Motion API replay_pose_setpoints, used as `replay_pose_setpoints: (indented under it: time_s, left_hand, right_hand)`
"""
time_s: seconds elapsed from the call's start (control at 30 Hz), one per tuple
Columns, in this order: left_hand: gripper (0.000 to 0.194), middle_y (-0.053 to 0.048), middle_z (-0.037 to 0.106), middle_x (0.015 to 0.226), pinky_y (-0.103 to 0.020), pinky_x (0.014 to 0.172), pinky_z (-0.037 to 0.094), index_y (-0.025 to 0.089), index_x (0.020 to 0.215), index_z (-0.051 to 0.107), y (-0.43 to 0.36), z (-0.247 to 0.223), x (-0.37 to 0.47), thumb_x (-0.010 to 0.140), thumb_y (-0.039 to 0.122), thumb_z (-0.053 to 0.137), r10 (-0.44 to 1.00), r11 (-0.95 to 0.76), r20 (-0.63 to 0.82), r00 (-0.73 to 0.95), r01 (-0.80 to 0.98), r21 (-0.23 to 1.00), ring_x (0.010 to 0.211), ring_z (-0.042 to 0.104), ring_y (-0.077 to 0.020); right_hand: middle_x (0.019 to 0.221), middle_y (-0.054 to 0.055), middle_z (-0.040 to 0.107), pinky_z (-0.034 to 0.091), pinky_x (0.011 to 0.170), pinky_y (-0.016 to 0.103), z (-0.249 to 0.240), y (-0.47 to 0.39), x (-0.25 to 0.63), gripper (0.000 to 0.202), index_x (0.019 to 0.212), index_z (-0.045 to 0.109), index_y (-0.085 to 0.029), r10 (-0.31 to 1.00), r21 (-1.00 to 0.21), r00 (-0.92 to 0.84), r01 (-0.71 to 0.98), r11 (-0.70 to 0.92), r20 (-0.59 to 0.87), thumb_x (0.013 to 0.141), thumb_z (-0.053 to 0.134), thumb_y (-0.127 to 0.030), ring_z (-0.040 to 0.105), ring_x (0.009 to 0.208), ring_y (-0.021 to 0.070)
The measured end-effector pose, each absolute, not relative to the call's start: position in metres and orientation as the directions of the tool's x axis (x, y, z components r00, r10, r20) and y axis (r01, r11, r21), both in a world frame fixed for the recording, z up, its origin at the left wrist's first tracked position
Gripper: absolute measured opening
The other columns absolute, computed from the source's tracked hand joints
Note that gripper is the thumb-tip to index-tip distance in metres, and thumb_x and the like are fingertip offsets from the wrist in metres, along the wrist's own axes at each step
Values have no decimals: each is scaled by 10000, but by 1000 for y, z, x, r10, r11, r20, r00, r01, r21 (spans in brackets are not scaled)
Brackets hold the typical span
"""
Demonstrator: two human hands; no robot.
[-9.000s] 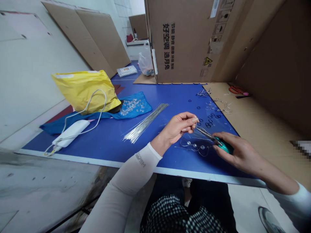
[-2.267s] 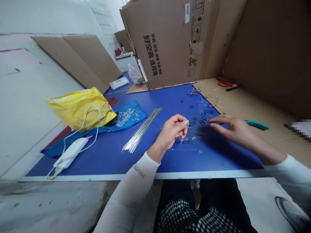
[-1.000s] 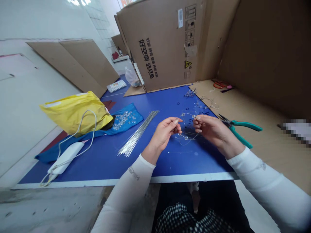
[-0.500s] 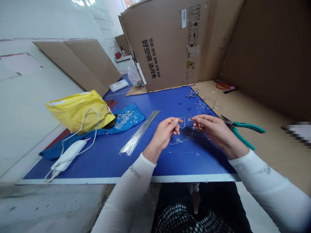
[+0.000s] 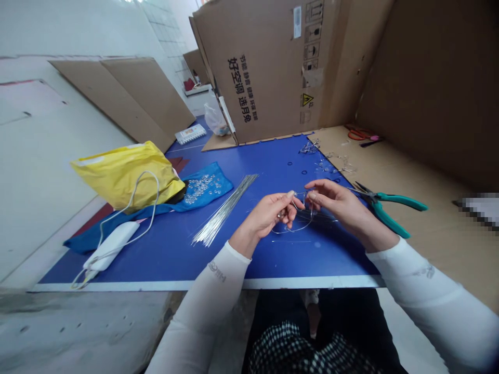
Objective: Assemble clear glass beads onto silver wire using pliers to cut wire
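Note:
My left hand [image 5: 275, 210] is closed, thumb and forefinger pinching a thin silvery wire. The wire curves in a loop [image 5: 302, 227] below and between my hands, with small clear beads on it. My right hand [image 5: 333, 202] is close by on the right, its forefinger raised and its thumb and bent fingers at the loop's other side. Its exact grip is partly hidden. Pliers with green handles [image 5: 393, 221] lie just right of my right hand. A bundle of straight wires [image 5: 226, 210] lies on the blue tabletop [image 5: 288, 265] left of my left hand.
Clear beads [image 5: 202, 188] lie on a blue cloth [image 5: 218, 176] beside a yellow bag [image 5: 128, 174]. A white corded device [image 5: 111, 245] is at front left. Cardboard walls [image 5: 273, 78] stand behind. Wire pieces [image 5: 310, 147] and red-handled scissors [image 5: 358, 134] lie at back right.
My hands have come closer together, the left moving slightly right. My right forefinger has lifted away from the thumb. The view has tilted slightly.

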State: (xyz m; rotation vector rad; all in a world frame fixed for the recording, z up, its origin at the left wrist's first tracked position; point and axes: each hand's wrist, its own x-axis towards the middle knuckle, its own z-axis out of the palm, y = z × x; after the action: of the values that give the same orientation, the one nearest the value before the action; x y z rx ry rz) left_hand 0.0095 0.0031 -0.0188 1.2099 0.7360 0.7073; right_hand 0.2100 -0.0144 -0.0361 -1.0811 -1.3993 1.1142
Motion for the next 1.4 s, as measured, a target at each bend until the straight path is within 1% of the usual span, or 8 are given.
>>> replay_pose_setpoints:
  time_s: [0.1, 0.17, 0.33, 0.57, 0.83, 1.13, 1.27, 1.4]
  left_hand:
    - [466, 35, 546, 560, -208, 447, 435, 132, 872, 621, 4, -18, 11, 864, 597, 641, 861, 210, -133, 491, -106, 972, 424, 422, -52]
    - [415, 55, 536, 559, -180, 411, 369, 163, 905, 564, 3, -17, 11, 866, 565, 662, 892, 201, -126, 434, -132, 971, 404, 370, -38]
    - [390, 52, 550, 545, -155, 385, 316, 184, 848, 499, 2, -18, 12, 865, 530, 680, 877, 190, -107, 469, -135, 972, 396, 346, -32]
    - [400, 34, 591, 544, -186, 420, 423, 177, 832, 504, 3, -21, 13, 856, 532, 686, 891, 157, -75, 449, -148, 976, 407, 410, -48]
    - [382, 21, 623, 550, -178, 420, 425, 177, 829, 502, 2, -24, 15, 887, 525, 649, 858, 167, -108, 502, -74, 983, 387, 454, -50]
    - [250, -6, 685, 579, -154, 403, 387, 182, 832, 456, -4, -22, 19, 963, 359, 574, 849, 162, -156, 506, 32, 986, 388, 570, -77]
    - [260, -4, 682, 572, -150, 404, 387, 183, 813, 445, -3, -22, 19, 977, 353, 553, 853, 161, -155, 499, 30, 986, 380, 565, -72]
    - [264, 3, 677, 568, -163, 410, 412, 184, 827, 454, -2, -25, 19, 982, 375, 547, 856, 154, -153, 494, 39, 987, 373, 560, -76]
  right_hand:
    - [694, -22, 597, 438, 622, 312, -38, -13, 212, 267, 880, 644, -226, 987, -993, -141, 87, 84, 72, 755, 728, -447, 527, 615, 138]
    - [705, -9, 619, 451, 649, 322, -38, -13, 213, 229, 822, 639, -225, 990, -991, -133, 117, 59, 43, 743, 731, -419, 554, 644, 149]
    - [1066, 60, 734, 473, 913, 387, -33, -17, 208, 300, 1004, 713, -242, 978, -977, -147, 131, 167, 147, 763, 731, -419, 653, 964, 212]
    - [721, 16, 668, 443, 664, 326, -37, -16, 207, 300, 792, 718, -206, 978, -988, -195, 124, 91, 66, 755, 741, -503, 567, 669, 156]
    - [851, 39, 720, 466, 742, 334, -33, -18, 205, 293, 876, 718, -203, 972, -985, -221, 131, 113, 82, 763, 730, -473, 620, 763, 175]
    - [682, -4, 634, 393, 641, 302, -43, -16, 200, 278, 760, 670, -192, 961, -989, -267, 107, 101, 69, 766, 716, -466, 527, 635, 134]
    - [671, -5, 616, 400, 659, 298, -37, -20, 200, 265, 717, 653, -188, 962, -997, -274, 73, 34, 13, 757, 719, -442, 528, 646, 130]
    - [717, -1, 636, 422, 697, 303, -34, -22, 198, 251, 791, 678, -187, 960, -1000, -281, -6, 7, 9, 747, 734, -428, 549, 682, 135]
